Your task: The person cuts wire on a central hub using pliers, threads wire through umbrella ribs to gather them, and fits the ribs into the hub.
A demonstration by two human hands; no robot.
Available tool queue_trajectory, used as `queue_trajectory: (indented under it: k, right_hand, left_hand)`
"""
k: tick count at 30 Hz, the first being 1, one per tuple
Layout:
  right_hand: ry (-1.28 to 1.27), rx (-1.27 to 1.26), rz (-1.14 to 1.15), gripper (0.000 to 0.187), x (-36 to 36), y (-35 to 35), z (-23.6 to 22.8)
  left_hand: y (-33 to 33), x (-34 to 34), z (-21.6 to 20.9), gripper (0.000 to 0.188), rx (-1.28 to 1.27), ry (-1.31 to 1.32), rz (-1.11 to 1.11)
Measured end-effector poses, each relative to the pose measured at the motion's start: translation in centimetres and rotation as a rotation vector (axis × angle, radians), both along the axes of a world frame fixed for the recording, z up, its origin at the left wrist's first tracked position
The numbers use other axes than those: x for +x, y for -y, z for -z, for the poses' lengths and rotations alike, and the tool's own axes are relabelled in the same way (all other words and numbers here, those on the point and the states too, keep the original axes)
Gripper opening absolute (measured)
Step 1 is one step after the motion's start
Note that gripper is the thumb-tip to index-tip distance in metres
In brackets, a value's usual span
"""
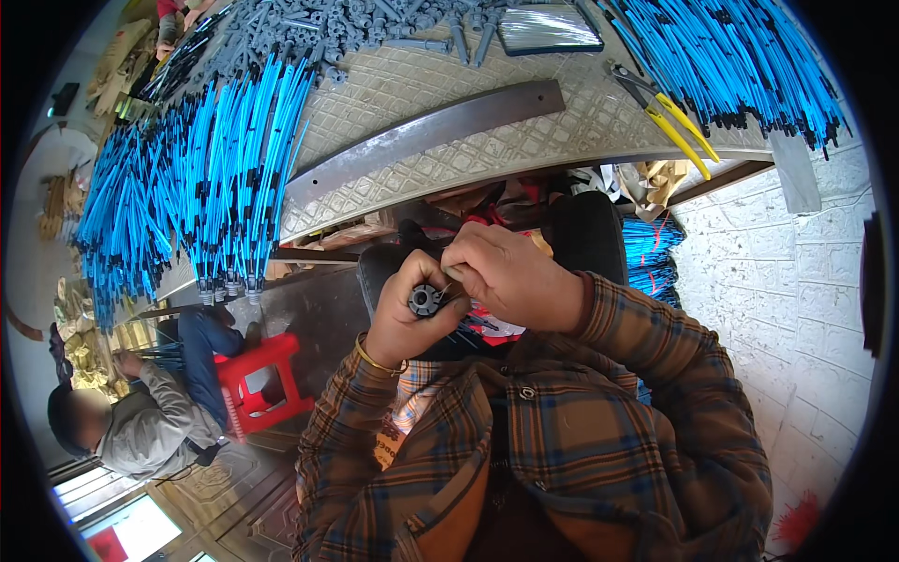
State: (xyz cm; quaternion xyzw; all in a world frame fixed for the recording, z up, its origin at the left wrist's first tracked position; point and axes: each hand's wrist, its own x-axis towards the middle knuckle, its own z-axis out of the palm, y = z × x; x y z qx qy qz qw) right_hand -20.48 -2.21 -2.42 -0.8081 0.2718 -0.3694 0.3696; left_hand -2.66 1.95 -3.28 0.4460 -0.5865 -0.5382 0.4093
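My left hand [412, 318] is wrapped round a dark grey plastic fitting [424, 300], whose round, notched end faces up with a hole in its middle. The rest of it is hidden in the palm. Right beside it, my right hand [506, 272] is closed in a pinch against the left thumb and fingers. What its fingertips hold, if anything, cannot be made out. Both hands are above my lap, just in front of the table edge. Some dark thin pieces [468, 339] show below them.
On the table [375, 103] lie a metal bar [440, 126], grey plastic fittings [328, 28], a tray of thin metal pins [548, 30], yellow-handled pliers [676, 126] and bundles of blue rods [243, 159]. At left, another person [154, 421] sits near a red stool [267, 384].
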Motion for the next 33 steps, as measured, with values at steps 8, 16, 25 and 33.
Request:
queue_trajectory:
  k: [8,16,25,33]
  right_hand:
    - [0.001,-0.047,-0.030,0.014,-0.5,-0.3,-0.2]
    - [0.006,-0.116,-0.033,0.015,-0.6,-0.3,-0.3]
    - [-0.152,-0.443,-0.140,0.015,-1.4,2.0,-1.5]
    - [-0.139,-0.776,-0.161,0.012,-1.4,3.3,-1.7]
  left_hand:
    - [0.2,0.1,-0.8,0.030,-0.060,0.063,-0.002]
    - [0.2,-0.2,-0.7,0.029,-0.064,0.064,-0.036]
    - [0.6,-0.7,-0.4,0.026,-0.181,0.160,-0.036]
    - [0.5,-1.5,0.1,0.023,-0.108,0.144,-0.127]
